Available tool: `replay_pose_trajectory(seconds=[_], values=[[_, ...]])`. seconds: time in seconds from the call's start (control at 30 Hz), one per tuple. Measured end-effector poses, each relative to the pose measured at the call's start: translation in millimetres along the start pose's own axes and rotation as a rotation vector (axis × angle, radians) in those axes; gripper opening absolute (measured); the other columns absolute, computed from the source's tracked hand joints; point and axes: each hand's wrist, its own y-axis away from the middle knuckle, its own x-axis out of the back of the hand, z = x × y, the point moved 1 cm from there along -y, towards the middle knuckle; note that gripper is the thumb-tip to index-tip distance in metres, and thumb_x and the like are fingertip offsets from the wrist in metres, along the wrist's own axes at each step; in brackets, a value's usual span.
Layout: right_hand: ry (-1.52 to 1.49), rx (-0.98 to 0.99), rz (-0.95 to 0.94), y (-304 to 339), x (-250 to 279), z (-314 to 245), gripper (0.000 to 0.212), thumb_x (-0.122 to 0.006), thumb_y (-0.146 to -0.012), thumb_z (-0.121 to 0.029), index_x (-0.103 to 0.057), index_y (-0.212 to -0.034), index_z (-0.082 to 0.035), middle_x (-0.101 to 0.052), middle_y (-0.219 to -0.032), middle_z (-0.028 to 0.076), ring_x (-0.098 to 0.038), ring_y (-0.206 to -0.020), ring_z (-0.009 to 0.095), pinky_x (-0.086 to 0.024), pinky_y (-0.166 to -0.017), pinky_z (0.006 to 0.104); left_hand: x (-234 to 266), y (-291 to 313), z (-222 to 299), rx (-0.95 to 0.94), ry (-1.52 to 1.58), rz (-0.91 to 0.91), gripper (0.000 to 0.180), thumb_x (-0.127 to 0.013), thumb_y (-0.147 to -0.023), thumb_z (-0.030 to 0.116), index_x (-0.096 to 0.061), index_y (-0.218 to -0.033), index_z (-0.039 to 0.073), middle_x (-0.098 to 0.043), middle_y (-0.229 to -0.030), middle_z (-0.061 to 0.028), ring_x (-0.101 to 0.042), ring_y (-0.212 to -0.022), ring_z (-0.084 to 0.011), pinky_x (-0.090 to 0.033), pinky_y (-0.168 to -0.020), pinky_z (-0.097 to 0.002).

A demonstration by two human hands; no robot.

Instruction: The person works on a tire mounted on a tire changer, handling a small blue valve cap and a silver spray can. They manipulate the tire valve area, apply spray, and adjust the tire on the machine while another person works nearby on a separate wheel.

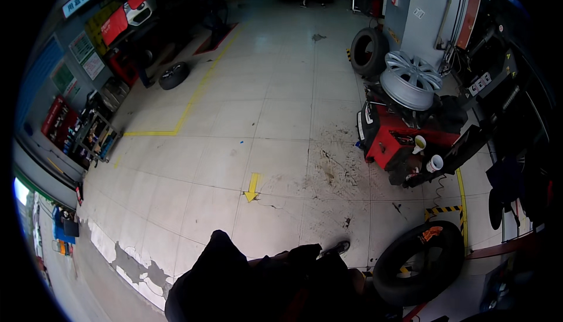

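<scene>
Dark clothing [223, 281] of my own body fills the bottom middle, in deep shadow. At its right edge shows a small patch of what looks like my right hand [359, 281], beside a black tire [387, 287]. The fingers are lost in the dark, and whether they touch the tire cannot be made out. My left hand does not show apart from the dark clothing. The tire lies at the lower right with an orange label [432, 234] on it. A small dark rounded thing [337, 248], perhaps a shoe tip, pokes out past my clothing.
On the right, a silver wheel rim [410, 81] rests on a red tire-changing machine [390, 140], near another tire [369, 52] and a grey pillar [419, 11]. A wheel [174, 75] lies far left, beyond a tool cart [98, 137]. A yellow arrow [252, 187] marks the tiled floor.
</scene>
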Motion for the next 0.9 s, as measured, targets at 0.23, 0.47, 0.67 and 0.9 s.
replay_pose_trajectory(seconds=[0.23, 0.47, 0.67, 0.9], values=[[-0.081, -0.096, -0.092, -32.3, 44.7, 4.5, 0.027, -0.060, -0.084, -0.028, -0.066, -0.094, -0.004, -0.067, -0.093, 0.019, -0.064, -0.086, 0.034, -0.049, -0.074, 0.0409, -10.7, -23.7, 59.6, 0.137, -0.142, 0.278, 0.044, -0.065, -0.086, 0.028, -0.057, -0.118, -0.002, -0.063, -0.114, -0.0127, -0.058, -0.101, -0.0214, -0.047, -0.086, -0.0356], [-0.210, -0.136, -0.085, -35.3, 84.5, 22.0, 0.028, -0.059, -0.084, -0.030, -0.066, -0.093, -0.004, -0.066, -0.094, 0.020, -0.064, -0.087, 0.034, -0.049, -0.075, 0.0418, 14.1, -85.9, 154.2, 0.204, -0.378, 0.389, 0.043, -0.065, -0.086, 0.027, -0.058, -0.117, -0.001, -0.063, -0.113, -0.0129, -0.058, -0.101, -0.0218, -0.047, -0.086, -0.0359], [-0.424, 0.010, -0.108, -20.7, 84.6, 15.6, 0.030, -0.058, -0.083, -0.031, -0.066, -0.092, -0.003, -0.066, -0.094, 0.020, -0.064, -0.087, 0.035, -0.049, -0.075, 0.0426, 41.0, -134.3, 237.9, 0.270, -0.593, 0.422, 0.041, -0.065, -0.086, 0.027, -0.058, -0.115, -0.001, -0.063, -0.112, -0.0131, -0.058, -0.100, -0.0221, -0.048, -0.085, -0.0362], [-0.182, -0.044, -0.120, -38.5, 128.3, -38.9, 0.034, -0.054, -0.083, -0.035, -0.067, -0.092, -0.004, -0.066, -0.094, 0.021, -0.063, -0.089, 0.038, -0.049, -0.078, 0.0444, 57.3, -225.0, 366.0, 0.234, -0.875, 0.309, 0.040, -0.064, -0.086, 0.027, -0.059, -0.114, -0.001, -0.064, -0.111, -0.0134, -0.059, -0.099, -0.0225, -0.048, -0.084, -0.0365]])
